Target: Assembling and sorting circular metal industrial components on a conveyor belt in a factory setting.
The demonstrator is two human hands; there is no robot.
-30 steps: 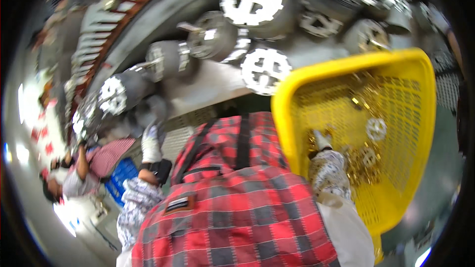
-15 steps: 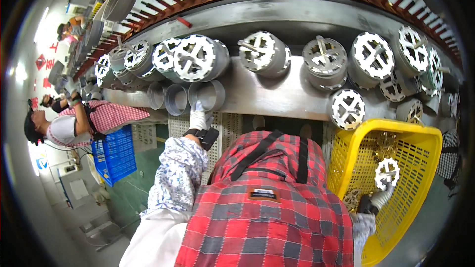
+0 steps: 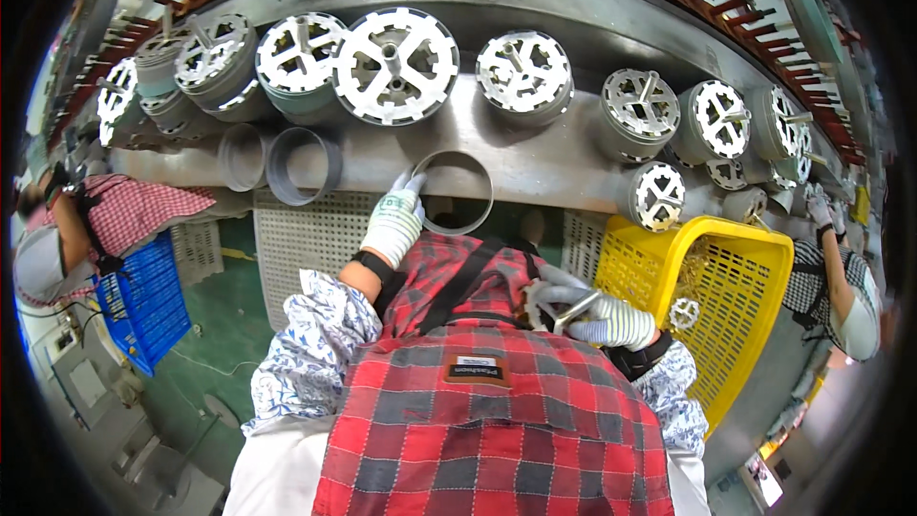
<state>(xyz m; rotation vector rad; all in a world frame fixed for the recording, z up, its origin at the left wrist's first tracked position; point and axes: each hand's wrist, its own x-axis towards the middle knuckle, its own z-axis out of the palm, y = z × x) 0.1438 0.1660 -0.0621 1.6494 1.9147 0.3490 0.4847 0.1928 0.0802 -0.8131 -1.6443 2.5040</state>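
Gloves: white knit, left hand [image 3: 394, 220] and right hand [image 3: 602, 317]. Apron [image 3: 487, 420]: red-and-black check. Sleeves [image 3: 310, 344]: white, blue print. Basket [image 3: 735, 315]: yellow. Crate [image 3: 143, 296]: blue. Ring [image 3: 453, 193]: grey. Floor [image 3: 220, 344]: green.

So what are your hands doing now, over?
Left hand gripping grey metal ring at conveyor edge. Right hand holding slotted silver metal disc. Yellow plastic basket beside it.

a row of finned metal rotors [image 3: 395, 65] crowds the back of the steel bench [image 3: 554, 167], leaving a bare strip in front between the grey ring [image 3: 455, 191] and the yellow crate [image 3: 735, 296].
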